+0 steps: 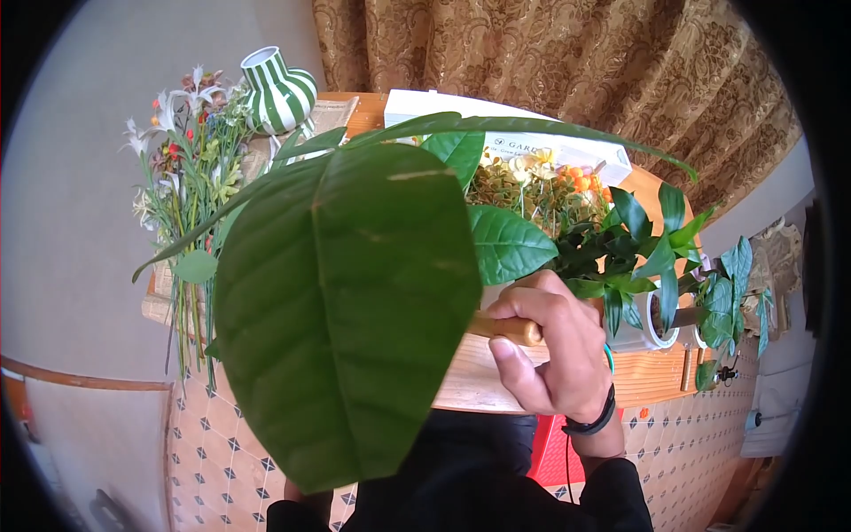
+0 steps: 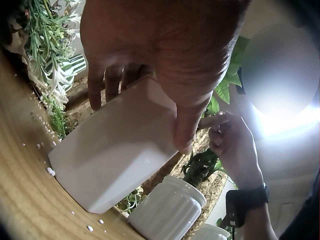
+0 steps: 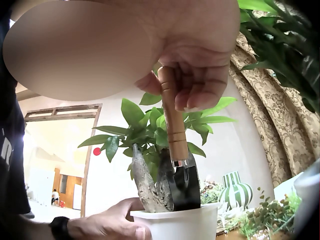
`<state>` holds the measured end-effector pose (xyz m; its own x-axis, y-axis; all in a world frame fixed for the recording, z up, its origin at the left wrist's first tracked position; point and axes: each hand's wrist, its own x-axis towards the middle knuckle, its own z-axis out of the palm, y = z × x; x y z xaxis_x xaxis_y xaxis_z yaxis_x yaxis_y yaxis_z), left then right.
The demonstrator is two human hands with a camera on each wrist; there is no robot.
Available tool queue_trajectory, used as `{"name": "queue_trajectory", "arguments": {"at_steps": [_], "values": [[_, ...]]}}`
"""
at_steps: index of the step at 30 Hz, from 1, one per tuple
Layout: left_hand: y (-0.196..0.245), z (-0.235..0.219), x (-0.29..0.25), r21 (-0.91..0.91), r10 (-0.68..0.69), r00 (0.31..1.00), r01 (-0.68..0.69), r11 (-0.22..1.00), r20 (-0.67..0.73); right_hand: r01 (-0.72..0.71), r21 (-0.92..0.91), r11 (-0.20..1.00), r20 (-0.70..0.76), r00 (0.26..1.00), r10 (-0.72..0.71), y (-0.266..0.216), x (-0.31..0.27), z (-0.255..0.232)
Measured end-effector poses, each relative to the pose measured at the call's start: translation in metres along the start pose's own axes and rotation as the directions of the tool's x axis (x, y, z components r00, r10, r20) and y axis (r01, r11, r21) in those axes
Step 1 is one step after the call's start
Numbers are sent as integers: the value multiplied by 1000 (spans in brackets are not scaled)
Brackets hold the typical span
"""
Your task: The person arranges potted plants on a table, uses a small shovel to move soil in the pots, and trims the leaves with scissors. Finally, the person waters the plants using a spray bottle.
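Observation:
My right hand (image 1: 558,346) grips the wooden handle of a small trowel (image 3: 174,120). In the right wrist view its black blade points down inside the rim of a white pot (image 3: 180,225), beside the thick grey trunks (image 3: 150,187) of a leafy plant. My left hand (image 2: 155,45) holds that pot near its top, thumb on one side and fingers on the other. Large leaves (image 1: 346,310) of the plant hide the pot and left hand in the head view. The soil is out of sight.
Artificial flowers (image 1: 191,177) lie at the left by a green-and-white striped vase (image 1: 279,93). A white box (image 1: 434,106) stands at the back. Right of the pot are another potted plant (image 1: 638,248) and a ribbed white pot (image 2: 167,210). White granules (image 2: 51,171) dot the wooden table (image 2: 25,175).

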<state>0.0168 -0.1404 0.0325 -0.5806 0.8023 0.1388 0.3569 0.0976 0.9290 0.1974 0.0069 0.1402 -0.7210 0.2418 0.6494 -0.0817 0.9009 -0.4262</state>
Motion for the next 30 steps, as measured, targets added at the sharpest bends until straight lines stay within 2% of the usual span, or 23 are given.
{"name": "queue_trajectory", "arguments": {"at_steps": [4, 15, 20, 24, 28, 30], "values": [[2, 15, 9, 7, 1, 1000, -1, 1000, 7, 2, -43, 999, -19, 1000, -3, -3, 0, -4], [0, -8, 24, 72, -41, 998, 37, 997, 54, 35, -48, 998, -18, 999, -36, -1, 0, 1], [-4, -11, -4, 117, -67, 995, 58, 991, 75, 63, -72, 995, -6, 998, -63, -2, 0, 4], [-5, -12, -10, 141, -82, 993, 69, 988, 86, 103, -128, 986, 47, 994, -98, -6, 1, 3], [-5, -8, -8, 164, -106, 991, 92, 982, 79, 149, -142, 979, 16, 989, -148, -9, 5, 1], [-2, -3, -7, 115, -158, 986, 152, 982, 46, 153, -147, 977, 20, 988, -151, -11, 7, -1]]}}
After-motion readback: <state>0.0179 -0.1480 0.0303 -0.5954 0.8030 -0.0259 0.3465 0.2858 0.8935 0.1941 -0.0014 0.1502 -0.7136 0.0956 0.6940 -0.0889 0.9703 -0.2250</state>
